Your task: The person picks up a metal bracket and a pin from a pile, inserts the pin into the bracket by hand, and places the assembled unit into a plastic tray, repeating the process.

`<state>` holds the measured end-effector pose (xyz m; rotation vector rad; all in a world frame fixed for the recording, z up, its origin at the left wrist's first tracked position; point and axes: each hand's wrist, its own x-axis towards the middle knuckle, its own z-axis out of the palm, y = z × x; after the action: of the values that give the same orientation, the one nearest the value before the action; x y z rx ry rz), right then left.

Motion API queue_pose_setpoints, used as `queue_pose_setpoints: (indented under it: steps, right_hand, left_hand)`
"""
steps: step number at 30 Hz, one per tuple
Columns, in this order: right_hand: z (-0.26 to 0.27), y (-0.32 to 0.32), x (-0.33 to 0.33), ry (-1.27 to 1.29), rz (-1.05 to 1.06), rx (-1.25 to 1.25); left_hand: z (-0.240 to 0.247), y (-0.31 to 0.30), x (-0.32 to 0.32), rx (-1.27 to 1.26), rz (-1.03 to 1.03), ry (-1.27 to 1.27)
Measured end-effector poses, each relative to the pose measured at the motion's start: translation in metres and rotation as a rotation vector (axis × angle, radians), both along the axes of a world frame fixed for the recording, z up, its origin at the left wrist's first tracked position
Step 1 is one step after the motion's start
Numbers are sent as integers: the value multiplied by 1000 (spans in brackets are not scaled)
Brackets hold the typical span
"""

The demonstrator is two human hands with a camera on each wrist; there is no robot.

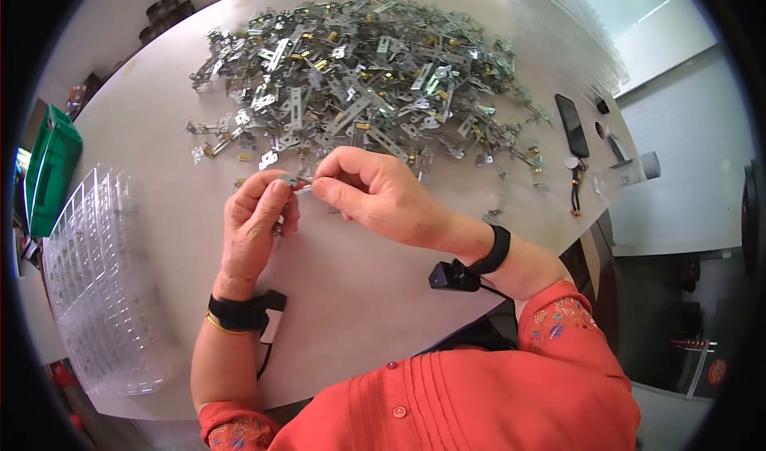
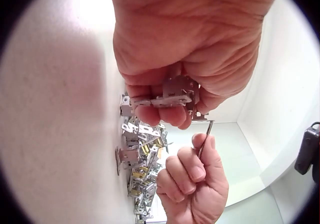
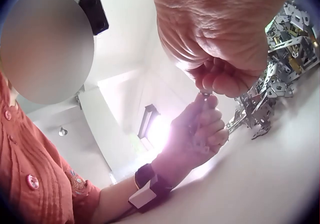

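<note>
In the head view the left hand (image 1: 254, 219) holds small metal parts between thumb and curled fingers. A metal bracket (image 2: 175, 96) lies in its fingers in the left wrist view. The right hand (image 1: 387, 195) pinches a thin metal piece (image 2: 207, 134) between thumb and forefinger, its end touching or very close to the part at the left fingertips. In the right wrist view the fingertips of both hands nearly meet around a small metal part (image 3: 205, 93). Behind the hands lies a large heap of metal brackets (image 1: 359, 76), some with brass-coloured pieces.
Clear plastic trays (image 1: 104, 291) stand at the left and more trays (image 1: 566, 28) at the back right. A green bin (image 1: 52, 168) is at the far left. A phone (image 1: 571, 125) and a cord (image 1: 575, 187) lie on the right of the table (image 1: 335, 323).
</note>
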<state>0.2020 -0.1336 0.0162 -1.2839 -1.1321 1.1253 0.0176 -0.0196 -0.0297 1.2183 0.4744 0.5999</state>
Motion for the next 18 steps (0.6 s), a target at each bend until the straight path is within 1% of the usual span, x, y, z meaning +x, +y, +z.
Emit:
queue_pose_setpoints:
  steps: [2, 4, 6, 9, 13, 15, 16, 18]
  right_hand:
    - [5, 2, 1, -61, 16, 20]
    - [10, 2, 3, -93, 14, 4]
    - [10, 5, 4, -250, 35, 23]
    - [19, 9, 2, -276, 12, 16]
    - [21, 14, -2, -220, -16, 62]
    - [26, 18, -2, -132, 42, -15]
    - [25, 20, -1, -131, 43, -17]
    - [21, 23, 0, -63, 108, -81]
  left_hand:
    - [0, 1, -1, 3, 6, -30]
    - [1, 0, 0, 36, 13, -1]
    - [0, -2, 0, 136, 29, 48]
    - [0, -1, -1, 121, 51, 47]
    - [-2, 3, -2, 134, 31, 29]
    - [-2, 3, -3, 153, 12, 70]
    - [-2, 2, -3, 151, 13, 71]
    - [0, 1, -1, 156, 39, 80]
